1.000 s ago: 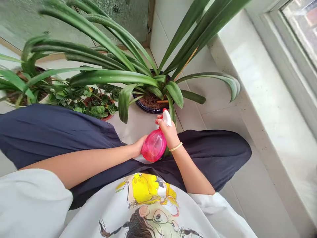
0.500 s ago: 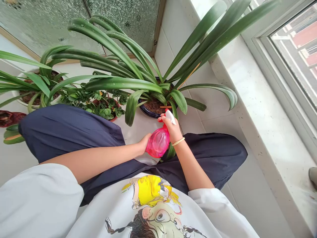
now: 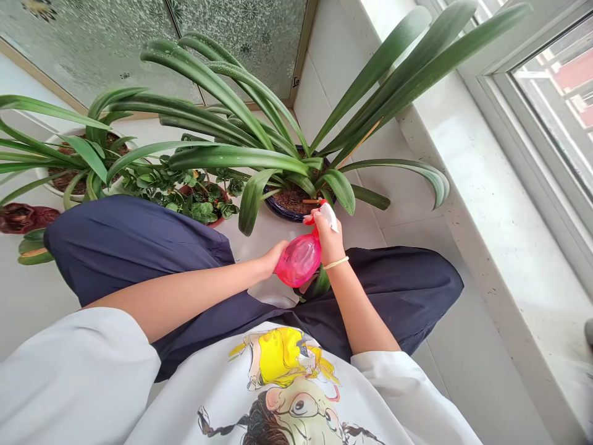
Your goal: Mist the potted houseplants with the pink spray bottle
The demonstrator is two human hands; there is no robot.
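Between my hands is a clear pink spray bottle (image 3: 300, 261) with a red and white trigger head. My left hand (image 3: 274, 257) supports the round body from the left, its fingers partly hidden beneath. Around the neck and trigger my right hand (image 3: 328, 235) is closed, a pale band on its wrist. Just beyond the spray head stands a dark blue pot (image 3: 288, 213) of brown soil. From it grows a large plant with long strap-shaped green leaves (image 3: 241, 156), several arching left and others rising right towards the window.
To the left are a small leafy plant (image 3: 204, 211) in a reddish pot and a strap-leaved plant in a white pot (image 3: 50, 182). A dark red object (image 3: 28, 217) sits at far left. A pale sill (image 3: 486, 216) and window run along the right; a patterned glass panel (image 3: 250, 37) stands behind.
The spray bottle and both hands have shifted slightly right and up, with the bottle a little more tilted. The whole view has also moved a little. Both hands keep their hold.
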